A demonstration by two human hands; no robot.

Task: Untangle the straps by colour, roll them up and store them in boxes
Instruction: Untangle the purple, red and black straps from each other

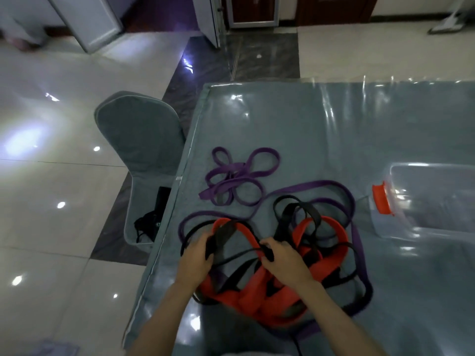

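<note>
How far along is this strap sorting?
Early. One purple strap lies apart from the pile, loose, not rolled. The left hand and right hand each grip a black strap in the tangle with red straps and another purple one. The clear box looks empty, so rolling and storing remain.

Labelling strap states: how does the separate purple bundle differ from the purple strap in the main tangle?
The purple bundle lies alone in loose loops, clear of other colours and untouched. The long purple strap sweeps round the red and black straps, still mixed in, by the left hand and right hand. Both rest unrolled on the table.
</note>
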